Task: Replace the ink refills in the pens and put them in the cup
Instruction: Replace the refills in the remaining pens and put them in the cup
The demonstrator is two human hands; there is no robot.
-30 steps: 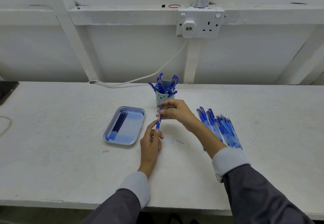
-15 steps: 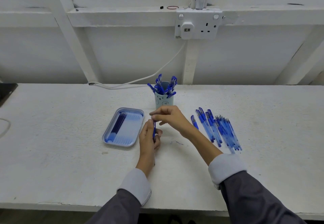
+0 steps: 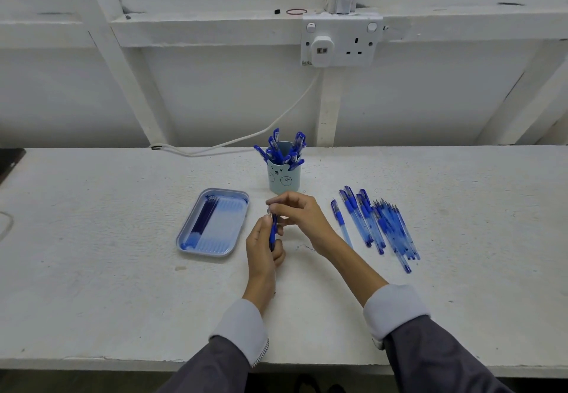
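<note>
My left hand (image 3: 263,246) grips a blue pen (image 3: 272,232) upright in the middle of the bench. My right hand (image 3: 299,217) pinches the pen's top end with fingertips. Behind the hands stands a pale blue cup (image 3: 284,179) with a bear face, holding several blue pens. A blue tray (image 3: 196,246) to the left carries several refills, dark blue ones at its left side. A heap of blue pens (image 3: 376,225) lies on the bench to the right.
A white cable (image 3: 246,140) runs along the bench's back edge up to a wall socket (image 3: 341,40). A dark object (image 3: 9,159) sits at the far left edge. The white bench (image 3: 107,269) has bare surface left and right.
The hands have come closer together; the right hand slid down onto the pen's top. The pen now stands more upright in my left hand.
</note>
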